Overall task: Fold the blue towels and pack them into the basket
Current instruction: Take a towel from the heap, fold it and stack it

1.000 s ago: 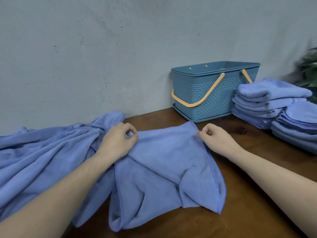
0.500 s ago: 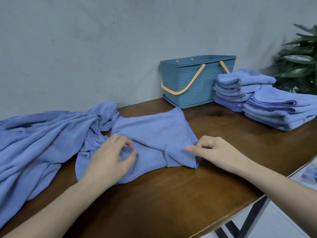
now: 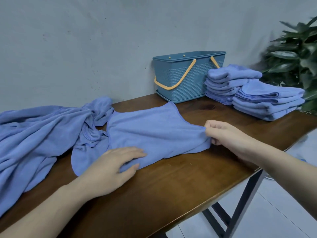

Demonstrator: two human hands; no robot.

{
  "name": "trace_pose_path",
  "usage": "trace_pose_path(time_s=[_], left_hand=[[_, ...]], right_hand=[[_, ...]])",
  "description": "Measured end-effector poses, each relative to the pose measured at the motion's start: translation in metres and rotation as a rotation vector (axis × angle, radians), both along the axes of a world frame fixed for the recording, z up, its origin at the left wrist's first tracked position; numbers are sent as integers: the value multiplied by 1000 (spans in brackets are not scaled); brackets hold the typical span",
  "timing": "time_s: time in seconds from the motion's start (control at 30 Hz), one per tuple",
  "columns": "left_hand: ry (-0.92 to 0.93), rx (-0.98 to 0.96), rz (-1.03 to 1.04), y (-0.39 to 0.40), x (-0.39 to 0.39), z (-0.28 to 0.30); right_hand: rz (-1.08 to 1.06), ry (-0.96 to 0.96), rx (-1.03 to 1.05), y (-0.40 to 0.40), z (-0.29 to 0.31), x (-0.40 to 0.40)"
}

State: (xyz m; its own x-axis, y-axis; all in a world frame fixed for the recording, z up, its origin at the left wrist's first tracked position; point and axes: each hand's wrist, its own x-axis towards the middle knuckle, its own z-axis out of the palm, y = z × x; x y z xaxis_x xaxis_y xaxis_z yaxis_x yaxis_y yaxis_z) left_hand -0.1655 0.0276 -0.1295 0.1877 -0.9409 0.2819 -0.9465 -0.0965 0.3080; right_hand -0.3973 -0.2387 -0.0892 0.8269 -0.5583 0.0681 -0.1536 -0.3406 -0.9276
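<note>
No legible text or labels

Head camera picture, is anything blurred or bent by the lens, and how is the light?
Head view: the plant at the right edge is smeared by motion blur; the table edge bows from the wide-angle lens; the light is soft and even, with faint shadows under both hands and no glare.

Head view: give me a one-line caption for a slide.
Left hand presses a blue towel flat on the table while right hand pinches its corner.
</note>
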Motion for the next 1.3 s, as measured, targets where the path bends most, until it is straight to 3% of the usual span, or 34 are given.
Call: trace_pose_path(time_s=[0.3, 0.43, 0.53, 0.63, 0.87, 0.93, 1.07, 1.17, 1.3], left_hand=[[183, -144, 19, 10, 5, 7], [135, -277, 312, 18, 3, 12], [172, -126, 590, 25, -3, 15], [156, -13, 655, 30, -6, 12], [925, -421, 586, 30, -21, 23], [1026, -475, 582, 33, -18, 26], [992, -521, 671, 37, -12, 28], [995, -464, 609, 43, -15, 29], [744, -269, 559, 56, -17, 23]], right_hand=[[52, 362, -287, -1, -6, -7], [23, 326, -232, 2, -10, -5], [5, 286, -219, 6, -13, -6], [-1, 252, -218, 8, -15, -9], [41, 173, -130, 13, -10, -13], [31, 98, -71, 12, -8, -16], [15, 27, -50, 4, -12, -16], [88, 31, -42, 2, -15, -16], [192, 47, -63, 0, -14, -23]])
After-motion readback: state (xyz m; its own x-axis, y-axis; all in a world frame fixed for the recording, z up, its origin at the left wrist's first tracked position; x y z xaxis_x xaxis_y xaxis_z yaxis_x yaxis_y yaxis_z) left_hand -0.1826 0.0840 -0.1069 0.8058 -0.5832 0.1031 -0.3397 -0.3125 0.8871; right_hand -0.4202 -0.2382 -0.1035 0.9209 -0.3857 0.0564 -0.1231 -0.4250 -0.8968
